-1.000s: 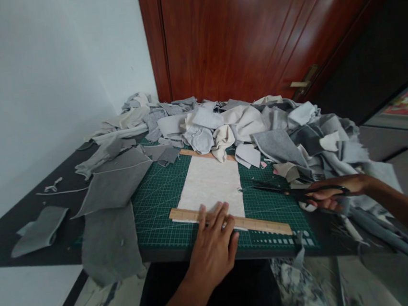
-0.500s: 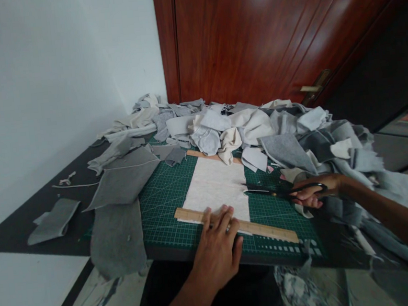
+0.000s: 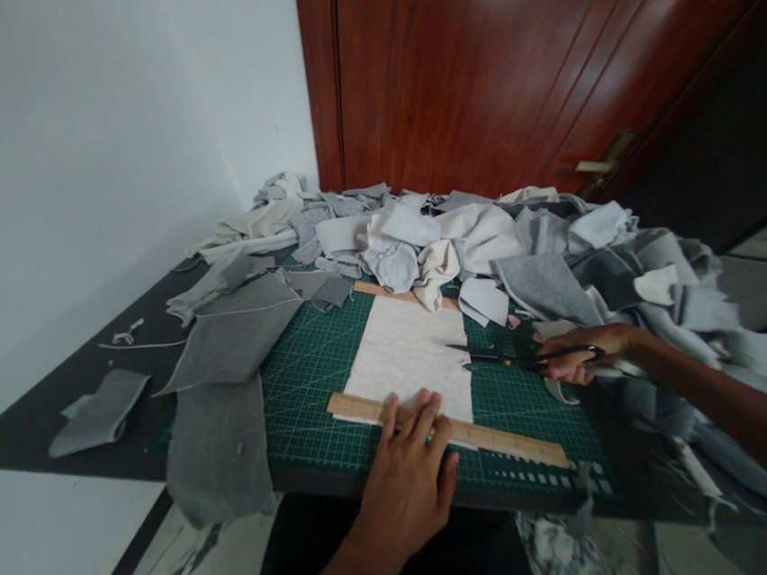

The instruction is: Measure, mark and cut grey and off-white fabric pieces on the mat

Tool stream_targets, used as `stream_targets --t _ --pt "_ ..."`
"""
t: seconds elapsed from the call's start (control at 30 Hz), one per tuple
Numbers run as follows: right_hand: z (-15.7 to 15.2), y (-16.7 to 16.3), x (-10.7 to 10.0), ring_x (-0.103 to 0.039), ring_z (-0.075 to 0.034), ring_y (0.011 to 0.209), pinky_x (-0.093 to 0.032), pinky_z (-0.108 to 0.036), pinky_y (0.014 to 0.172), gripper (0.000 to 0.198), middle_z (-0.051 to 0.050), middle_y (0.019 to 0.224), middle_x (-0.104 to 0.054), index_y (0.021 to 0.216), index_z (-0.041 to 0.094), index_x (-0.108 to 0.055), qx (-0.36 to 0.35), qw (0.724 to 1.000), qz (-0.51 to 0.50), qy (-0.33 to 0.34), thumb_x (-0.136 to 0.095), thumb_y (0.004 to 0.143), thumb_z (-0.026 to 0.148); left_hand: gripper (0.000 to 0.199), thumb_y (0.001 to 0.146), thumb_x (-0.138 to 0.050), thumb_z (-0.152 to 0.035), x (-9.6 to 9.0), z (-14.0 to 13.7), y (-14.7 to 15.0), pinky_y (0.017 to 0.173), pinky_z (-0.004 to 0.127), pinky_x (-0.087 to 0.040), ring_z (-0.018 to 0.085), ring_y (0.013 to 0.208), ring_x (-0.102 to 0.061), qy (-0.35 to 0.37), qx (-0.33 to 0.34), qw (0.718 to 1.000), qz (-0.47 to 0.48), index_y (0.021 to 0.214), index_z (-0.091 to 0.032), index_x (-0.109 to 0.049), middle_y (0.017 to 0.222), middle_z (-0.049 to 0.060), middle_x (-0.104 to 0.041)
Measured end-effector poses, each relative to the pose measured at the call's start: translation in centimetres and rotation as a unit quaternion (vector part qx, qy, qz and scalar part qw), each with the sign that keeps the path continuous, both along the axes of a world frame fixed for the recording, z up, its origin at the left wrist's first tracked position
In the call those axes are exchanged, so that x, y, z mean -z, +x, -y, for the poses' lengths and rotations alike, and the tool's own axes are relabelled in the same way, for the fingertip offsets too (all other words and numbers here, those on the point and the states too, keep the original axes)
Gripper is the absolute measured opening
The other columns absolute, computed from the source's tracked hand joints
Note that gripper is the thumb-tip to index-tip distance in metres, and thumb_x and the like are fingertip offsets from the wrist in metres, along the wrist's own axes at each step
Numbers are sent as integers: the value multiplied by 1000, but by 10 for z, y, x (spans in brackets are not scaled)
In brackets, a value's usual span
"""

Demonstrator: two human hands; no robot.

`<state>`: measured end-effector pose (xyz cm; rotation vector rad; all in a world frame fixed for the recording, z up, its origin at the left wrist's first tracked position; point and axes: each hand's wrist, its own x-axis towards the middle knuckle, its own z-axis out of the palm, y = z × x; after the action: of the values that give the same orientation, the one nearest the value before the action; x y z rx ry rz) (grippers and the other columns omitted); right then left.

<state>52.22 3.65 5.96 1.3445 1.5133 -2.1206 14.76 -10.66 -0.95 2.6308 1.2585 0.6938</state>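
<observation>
A piece of white cloth (image 3: 407, 348) lies on the green cutting mat (image 3: 311, 376). Across its near end runs a wooden ruler (image 3: 507, 440). My left hand (image 3: 407, 466) rests on this ruler, its outstretched fingers pressing it onto the cloth. To the right, my right hand (image 3: 570, 360) is closed around the handles of black scissors (image 3: 499, 358). One blade lies over the cloth's right edge, pointing left; the other blade is partly hidden there. A second wooden ruler (image 3: 370, 288) shows at the cloth's far end, partly covered by scraps.
A heap of grey and cream fabric scraps (image 3: 480, 233) fills the back and right of the dark table (image 3: 46, 383). Grey cloth (image 3: 219, 448) hangs over the front edge at left. More scraps (image 3: 557, 542) litter the floor. A wooden door (image 3: 458, 72) stands behind.
My right hand has pushed the scissors slightly left, so the blade reaches farther over the white cloth. My left hand stays on the ruler. The view has shifted a little.
</observation>
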Motion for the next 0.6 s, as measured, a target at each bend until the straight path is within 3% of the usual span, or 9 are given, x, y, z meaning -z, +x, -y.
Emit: stream_targets --t 0.3,0.6 --pt "-6 9 14 -27 -3 49 -22 -20 46 56 12 59 -34 79 21 -41 -45 998 15 30 -81 79 60 36 107 -40 -35 -2 2 0 131 54 -16 23 155 -34 -20 -1 1000 0 136 -21 -56 159 6 -51" --pt "-3 4 11 -27 -2 46 -26 -17 42 57 12 54 -34 76 21 -41 -70 995 8 76 -79 79 63 35 107 -41 -34 0 1 0 130 54 -17 23 154 -36 -12 -2 1000 -4 136 -21 -56 158 6 -52"
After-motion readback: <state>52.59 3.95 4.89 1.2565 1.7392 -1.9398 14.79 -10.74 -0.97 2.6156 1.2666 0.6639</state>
